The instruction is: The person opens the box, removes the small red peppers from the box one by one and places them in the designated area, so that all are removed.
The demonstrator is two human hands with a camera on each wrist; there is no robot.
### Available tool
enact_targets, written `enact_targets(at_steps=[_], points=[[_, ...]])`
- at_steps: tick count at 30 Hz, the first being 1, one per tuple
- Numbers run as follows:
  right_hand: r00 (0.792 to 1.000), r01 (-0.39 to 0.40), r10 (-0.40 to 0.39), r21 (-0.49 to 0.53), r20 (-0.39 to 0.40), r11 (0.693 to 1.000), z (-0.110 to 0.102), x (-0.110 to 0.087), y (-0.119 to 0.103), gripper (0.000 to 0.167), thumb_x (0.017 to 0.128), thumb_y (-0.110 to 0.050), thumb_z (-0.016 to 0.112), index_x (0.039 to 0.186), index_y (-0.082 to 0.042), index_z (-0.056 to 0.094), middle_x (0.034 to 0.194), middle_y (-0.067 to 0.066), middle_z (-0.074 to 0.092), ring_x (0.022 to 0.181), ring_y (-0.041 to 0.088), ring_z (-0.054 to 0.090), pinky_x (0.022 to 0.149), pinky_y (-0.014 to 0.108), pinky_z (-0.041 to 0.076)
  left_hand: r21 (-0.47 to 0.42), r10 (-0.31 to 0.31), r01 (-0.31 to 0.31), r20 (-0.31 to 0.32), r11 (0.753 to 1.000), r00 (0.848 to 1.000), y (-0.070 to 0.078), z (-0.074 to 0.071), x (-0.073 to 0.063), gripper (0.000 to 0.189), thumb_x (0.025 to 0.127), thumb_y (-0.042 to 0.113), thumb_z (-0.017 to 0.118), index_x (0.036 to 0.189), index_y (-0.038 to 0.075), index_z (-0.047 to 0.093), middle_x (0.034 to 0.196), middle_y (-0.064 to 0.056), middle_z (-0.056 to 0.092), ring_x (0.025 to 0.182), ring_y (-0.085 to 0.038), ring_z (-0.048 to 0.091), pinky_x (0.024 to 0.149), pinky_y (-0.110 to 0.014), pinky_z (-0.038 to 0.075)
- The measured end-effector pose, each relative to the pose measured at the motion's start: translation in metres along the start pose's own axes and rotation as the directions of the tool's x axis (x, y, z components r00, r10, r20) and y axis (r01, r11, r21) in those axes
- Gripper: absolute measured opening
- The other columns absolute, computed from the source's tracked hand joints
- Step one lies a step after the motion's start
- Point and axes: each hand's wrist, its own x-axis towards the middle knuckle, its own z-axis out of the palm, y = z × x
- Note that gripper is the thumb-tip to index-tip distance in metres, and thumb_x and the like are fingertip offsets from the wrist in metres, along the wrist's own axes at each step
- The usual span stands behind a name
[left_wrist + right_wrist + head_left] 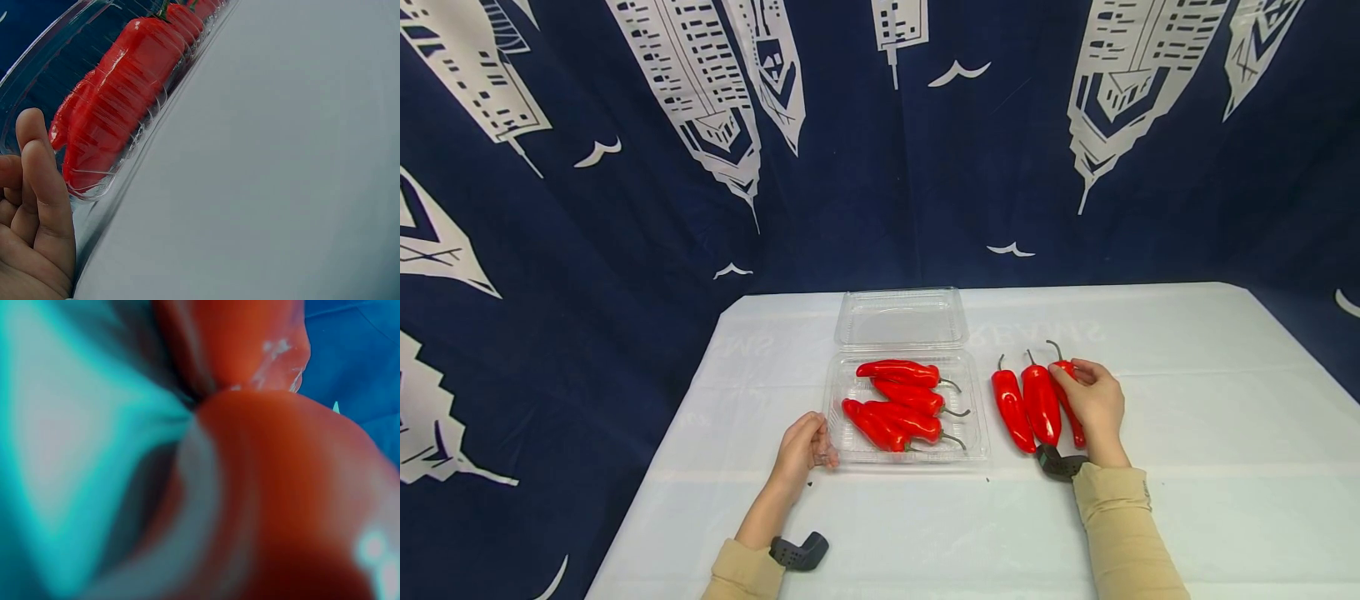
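Observation:
My left hand [805, 446] is at the near left corner of a clear plastic clamshell container [977, 450], its bent fingers holding the rim. In the left wrist view, its fingertips [37, 134] come up beside the ribbed wall. Several glossy red chili peppers [904, 394] lie inside, most stems pointing right. To the right of the container, my right hand [1093, 404] pinches the upper part of a slim red chili pepper [1073, 422]. Next to it on the left lie two more red chili peppers [1041, 404]. Blurred red pepper skin [281, 487] fills much of the right wrist view.
The container's clear lid [901, 321] is folded back behind it, flat on the white-covered table [1225, 500]. A dark blue cloth [880, 208] with white building prints hangs at the table's far edge. Black wrist devices [801, 552] sit at both sleeves.

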Motion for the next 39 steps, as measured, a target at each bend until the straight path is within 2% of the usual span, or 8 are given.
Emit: enact_targets(at_steps=[7, 18, 27, 30, 36, 39], points=[[1.000, -0.005, 0.004, 0.015, 0.010, 1.000, 0.000, -0.001, 0.000, 0.058, 0.091, -0.039, 0.057, 0.130, 0.002, 0.048, 0.125, 0.025, 0.052, 0.113, 0.037, 0.049, 0.095, 0.046, 0.043, -0.001, 0.008, -0.008, 0.003, 1.000, 1.000, 0.000, 0.000, 0.001, 0.023, 0.099, 0.015, 0.035, 0.079, 0.004, 0.040, 0.056, -0.003, 0.036, 0.047, -0.014, 0.054, 0.049, -0.025, 0.048], [1.000, -0.008, 0.008, 0.022, 0.011, 1.000, -0.002, 0.000, -0.002, 0.057, 0.092, -0.037, 0.055, 0.133, 0.002, 0.046, 0.126, 0.024, 0.052, 0.113, 0.036, 0.051, 0.096, 0.044, 0.043, -0.004, 0.004, -0.004, 0.000, 1.000, 1.000, 0.000, 0.001, 0.000, 0.024, 0.099, 0.016, 0.035, 0.080, 0.004, 0.040, 0.056, -0.003, 0.035, 0.047, -0.014, 0.053, 0.049, -0.025, 0.049], [0.999, 0.023, -0.022, 0.046, -0.024, 0.999, -0.009, 0.000, -0.006, 0.058, 0.090, -0.038, 0.057, 0.132, 0.002, 0.048, 0.127, 0.023, 0.053, 0.115, 0.035, 0.051, 0.097, 0.044, 0.042, -0.008, 0.003, -0.003, 0.002, 1.000, 1.000, -0.001, 0.000, 0.001, 0.023, 0.099, 0.015, 0.034, 0.080, 0.004, 0.040, 0.057, -0.003, 0.035, 0.047, -0.013, 0.052, 0.050, -0.026, 0.049], [0.998, 0.050, -0.048, 0.040, -0.048, 0.998, -0.006, 0.009, 0.002, 0.063, 0.089, -0.045, 0.057, 0.132, -0.001, 0.048, 0.128, 0.021, 0.053, 0.114, 0.034, 0.052, 0.095, 0.044, 0.044, -0.005, 0.005, -0.005, 0.004, 1.000, 1.000, -0.001, 0.000, 0.000, 0.023, 0.099, 0.015, 0.035, 0.080, 0.004, 0.040, 0.057, -0.003, 0.036, 0.047, -0.013, 0.052, 0.050, -0.026, 0.050], [0.992, 0.091, -0.088, 0.038, -0.088, 0.995, 0.005, 0.042, 0.033, 0.073, 0.082, -0.062, 0.056, 0.135, -0.012, 0.049, 0.130, 0.011, 0.054, 0.114, 0.028, 0.053, 0.092, 0.040, 0.047, -0.004, 0.006, -0.006, 0.005, 1.000, 1.000, 0.000, 0.000, 0.000, 0.023, 0.100, 0.015, 0.034, 0.080, 0.004, 0.040, 0.057, -0.003, 0.035, 0.048, -0.013, 0.053, 0.050, -0.026, 0.050], [0.989, 0.113, -0.107, 0.051, -0.106, 0.992, 0.008, 0.048, 0.038, 0.075, 0.080, -0.066, 0.055, 0.135, -0.017, 0.049, 0.130, 0.007, 0.054, 0.113, 0.024, 0.054, 0.092, 0.039, 0.047, -0.003, 0.004, -0.004, 0.001, 1.000, 1.000, 0.000, 0.001, 0.000, 0.023, 0.100, 0.015, 0.035, 0.080, 0.004, 0.040, 0.057, -0.003, 0.035, 0.048, -0.013, 0.053, 0.050, -0.026, 0.050]])
